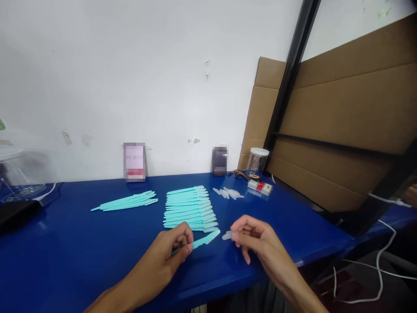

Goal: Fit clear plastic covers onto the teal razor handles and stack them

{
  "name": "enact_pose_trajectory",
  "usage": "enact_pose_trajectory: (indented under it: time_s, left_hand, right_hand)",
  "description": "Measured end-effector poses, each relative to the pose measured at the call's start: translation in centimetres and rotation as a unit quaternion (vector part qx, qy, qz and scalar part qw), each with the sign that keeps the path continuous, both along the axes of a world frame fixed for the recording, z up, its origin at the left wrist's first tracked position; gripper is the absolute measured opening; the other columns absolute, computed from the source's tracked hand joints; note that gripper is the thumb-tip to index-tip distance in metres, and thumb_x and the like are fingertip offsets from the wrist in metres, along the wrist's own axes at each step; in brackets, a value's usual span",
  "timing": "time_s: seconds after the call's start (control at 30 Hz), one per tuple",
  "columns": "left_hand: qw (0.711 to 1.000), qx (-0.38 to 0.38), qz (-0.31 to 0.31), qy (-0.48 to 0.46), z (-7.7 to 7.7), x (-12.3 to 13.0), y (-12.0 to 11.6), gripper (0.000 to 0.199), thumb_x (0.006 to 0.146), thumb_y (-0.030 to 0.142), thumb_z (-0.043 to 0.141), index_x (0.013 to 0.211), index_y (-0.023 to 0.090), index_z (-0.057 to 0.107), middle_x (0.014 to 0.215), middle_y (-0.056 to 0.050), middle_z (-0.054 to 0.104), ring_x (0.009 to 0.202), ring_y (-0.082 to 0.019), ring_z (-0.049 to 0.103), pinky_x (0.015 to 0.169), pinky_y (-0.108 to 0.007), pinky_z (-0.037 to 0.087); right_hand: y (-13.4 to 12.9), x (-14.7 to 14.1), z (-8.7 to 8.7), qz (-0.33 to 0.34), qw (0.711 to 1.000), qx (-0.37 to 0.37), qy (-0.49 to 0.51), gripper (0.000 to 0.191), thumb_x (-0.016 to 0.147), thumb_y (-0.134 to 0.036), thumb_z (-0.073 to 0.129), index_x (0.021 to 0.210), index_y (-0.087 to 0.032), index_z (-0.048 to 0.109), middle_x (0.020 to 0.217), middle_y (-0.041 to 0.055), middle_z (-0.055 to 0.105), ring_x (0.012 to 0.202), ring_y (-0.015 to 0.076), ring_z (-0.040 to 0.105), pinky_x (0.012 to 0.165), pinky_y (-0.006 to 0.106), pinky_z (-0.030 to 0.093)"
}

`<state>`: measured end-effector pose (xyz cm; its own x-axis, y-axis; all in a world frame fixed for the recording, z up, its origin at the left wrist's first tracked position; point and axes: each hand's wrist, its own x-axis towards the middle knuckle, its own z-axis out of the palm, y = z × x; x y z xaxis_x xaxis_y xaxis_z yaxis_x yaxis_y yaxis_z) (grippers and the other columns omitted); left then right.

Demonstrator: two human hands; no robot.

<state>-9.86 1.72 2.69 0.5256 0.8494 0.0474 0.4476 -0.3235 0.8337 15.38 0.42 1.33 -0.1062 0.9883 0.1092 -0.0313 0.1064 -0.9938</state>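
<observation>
My left hand [177, 245] pinches a turquoise eyebrow razor [208, 239] by its handle, the bare blade end pointing right. In my right hand [250, 237], a translucent blade cap [227, 235] is held between thumb and fingertips. A small gap separates the cap from the razor's tip. Just beyond my left hand lies a neat row of turquoise razors [185, 208] with caps on their right ends. Farther left rests a loose bunch of razors [127, 202]. Several loose caps [230, 192] are scattered right of the row.
A white and red cigarette pack [259, 187] and a clear jar with a white lid [257, 161] stand at the back right of the blue table [81, 252]. Another jar [19, 174] and a black object [19, 215] are at far left. Cardboard [345, 108] borders the right side.
</observation>
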Motion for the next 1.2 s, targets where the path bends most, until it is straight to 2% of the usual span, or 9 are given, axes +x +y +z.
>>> enact_pose_trajectory:
  time_s: [0.3,0.47,0.63,0.73,0.83,0.9,1.0,1.2]
  left_hand:
    - [0.999,0.009,-0.013,0.048,0.0,0.3,0.0,0.027,0.098,0.044,0.041,0.084,0.022,0.048,0.067,0.006,0.039,0.063,-0.013,0.035,0.058,-0.024,0.027]
    - [0.997,0.030,-0.008,0.075,0.1,0.5,-0.2,0.026,0.096,0.043,0.043,0.083,0.022,0.050,0.068,0.005,0.044,0.065,-0.014,0.039,0.060,-0.024,0.029]
    - [0.995,0.050,0.003,0.088,0.2,1.1,-1.0,0.028,0.097,0.044,0.041,0.084,0.022,0.051,0.074,0.003,0.050,0.070,-0.015,0.043,0.063,-0.024,0.032]
    - [0.994,0.062,0.017,0.085,0.4,1.8,-1.7,0.024,0.095,0.042,0.045,0.086,0.023,0.053,0.076,0.003,0.052,0.073,-0.015,0.047,0.066,-0.025,0.033]
    - [0.994,0.073,0.021,0.076,0.4,2.4,-1.9,0.020,0.094,0.040,0.048,0.085,0.023,0.053,0.070,0.004,0.050,0.068,-0.015,0.046,0.062,-0.024,0.032]
    - [0.993,0.097,0.011,0.062,0.1,2.6,-1.8,0.022,0.095,0.041,0.047,0.083,0.023,0.053,0.068,0.004,0.049,0.063,-0.014,0.044,0.059,-0.024,0.031]
    - [0.987,0.153,0.001,0.053,-0.5,2.5,-1.6,0.024,0.097,0.041,0.042,0.084,0.023,0.052,0.071,0.002,0.054,0.063,-0.014,0.047,0.060,-0.025,0.033]
    - [0.969,0.231,0.013,0.082,-1.6,2.4,-2.0,0.022,0.100,0.039,0.037,0.094,0.027,0.055,0.078,0.001,0.065,0.067,-0.017,0.058,0.064,-0.026,0.040]
  right_hand:
    - [0.2,-0.6,-0.7,0.011,1.000,-0.015,0.024,0.024,0.073,-0.035,0.078,0.079,-0.014,0.068,0.060,-0.0025,0.056,0.048,0.0088,0.047,0.039,0.020,0.040]
    - [0.2,-0.9,-0.9,0.024,1.000,-0.012,0.015,0.027,0.072,-0.038,0.080,0.079,-0.015,0.067,0.060,-0.0041,0.054,0.046,0.0073,0.045,0.038,0.018,0.039]
    - [0.2,-0.9,-1.1,0.042,0.998,-0.028,0.045,0.034,0.066,-0.040,0.084,0.076,-0.016,0.063,0.060,-0.0022,0.060,0.051,0.0098,0.051,0.037,0.016,0.040]
    - [0.0,-0.7,-0.9,0.060,0.996,-0.024,0.059,0.030,0.068,-0.038,0.083,0.075,-0.015,0.065,0.060,-0.0007,0.062,0.049,0.0096,0.052,0.037,0.016,0.040]
    - [-0.2,-0.3,-0.6,0.080,0.993,-0.008,0.086,0.026,0.076,-0.036,0.077,0.082,-0.013,0.069,0.066,0.0037,0.067,0.056,0.0126,0.058,0.040,0.017,0.043]
    - [-0.2,-0.1,-0.4,0.084,0.990,-0.012,0.109,0.024,0.078,-0.034,0.076,0.086,-0.012,0.069,0.069,0.0058,0.070,0.060,0.0140,0.061,0.042,0.018,0.045]
    - [0.0,0.0,-0.3,0.069,0.988,-0.029,0.135,0.023,0.075,-0.033,0.079,0.079,-0.013,0.066,0.069,0.0062,0.071,0.058,0.0136,0.061,0.043,0.018,0.045]
    - [0.1,-0.1,-0.7,0.069,0.991,-0.024,0.112,0.027,0.071,-0.035,0.082,0.075,-0.013,0.067,0.063,0.0040,0.068,0.053,0.0117,0.058,0.041,0.018,0.044]
